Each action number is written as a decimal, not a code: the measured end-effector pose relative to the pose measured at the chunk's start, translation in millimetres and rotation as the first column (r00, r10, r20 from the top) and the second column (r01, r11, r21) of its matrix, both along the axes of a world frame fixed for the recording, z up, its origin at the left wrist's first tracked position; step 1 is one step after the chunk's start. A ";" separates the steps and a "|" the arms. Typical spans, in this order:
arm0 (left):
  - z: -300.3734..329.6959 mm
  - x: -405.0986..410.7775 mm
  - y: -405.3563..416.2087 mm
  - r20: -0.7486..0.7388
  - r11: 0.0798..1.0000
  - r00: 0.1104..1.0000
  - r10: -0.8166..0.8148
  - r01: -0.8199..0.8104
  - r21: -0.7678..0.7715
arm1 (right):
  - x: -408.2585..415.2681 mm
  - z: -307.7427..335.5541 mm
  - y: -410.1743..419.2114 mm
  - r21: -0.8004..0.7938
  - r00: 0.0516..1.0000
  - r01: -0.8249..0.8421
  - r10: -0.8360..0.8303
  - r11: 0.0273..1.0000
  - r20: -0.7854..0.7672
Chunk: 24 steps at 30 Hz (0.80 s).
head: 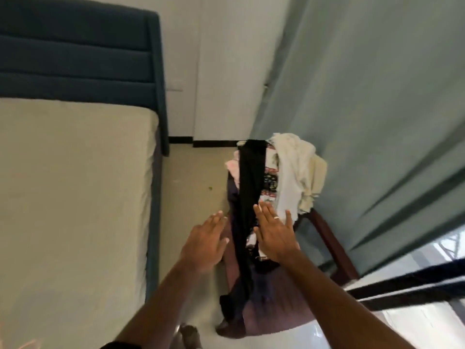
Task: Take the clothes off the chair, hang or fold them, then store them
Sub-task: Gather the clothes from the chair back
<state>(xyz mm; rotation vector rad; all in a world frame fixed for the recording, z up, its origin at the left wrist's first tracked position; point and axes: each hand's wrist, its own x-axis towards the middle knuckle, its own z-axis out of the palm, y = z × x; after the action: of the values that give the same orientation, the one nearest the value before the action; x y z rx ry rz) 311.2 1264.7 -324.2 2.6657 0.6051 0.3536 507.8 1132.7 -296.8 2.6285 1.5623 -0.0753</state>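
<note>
1. a dark wooden chair (pixel 334 245) is seen in the middle of the view, standing on the pale floor (pixel 193 177) between a bed (pixel 75 197) on the left and a grey-green curtain (pixel 364 96) on the right.
2. the clothes are piled on the chair: a long black garment (pixel 250 187) is draped over the backrest and runs down across the seat towards the near edge, a white garment (pixel 292 172) is heaped on the right of the backrest, and a patterned piece (pixel 270 181) is caught between the two.
3. the left hand (pixel 205 243) is held out with fingers straight and spread, just left of the black garment; nothing is gripped by it.
4. the right hand (pixel 275 233) is likewise spread flat above the pile, a ring worn on one finger; whether the cloth is touched cannot be told.
5. a dark blue padded headboard (pixel 80 54) is seen at the far left, against a white wall (pixel 221 59).
</note>
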 end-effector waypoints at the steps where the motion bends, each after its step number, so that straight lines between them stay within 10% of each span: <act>1: 6.2 16.5 -10.3 0.006 1.000 1.000 -0.022 0.022 -0.022 | 15.1 6.5 -16.1 0.004 0.999 0.037 -0.037 0.999 0.015; 13: 18.8 138.1 0.3 -0.072 0.926 0.987 0.140 -0.157 -0.344 | 155.3 56.5 -60.9 0.092 0.992 0.118 -0.121 0.989 0.024; 24: -36.6 273.8 100.8 0.011 0.667 0.848 0.529 -0.408 -0.624 | 377.1 1.5 15.9 -0.020 0.998 0.039 -0.040 0.999 -0.045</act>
<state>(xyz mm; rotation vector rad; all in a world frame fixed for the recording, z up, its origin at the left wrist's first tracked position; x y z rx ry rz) 584.9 1365.5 -360.8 1.8035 1.1359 0.4593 884.9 1148.6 -295.3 2.6611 1.5155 -0.1522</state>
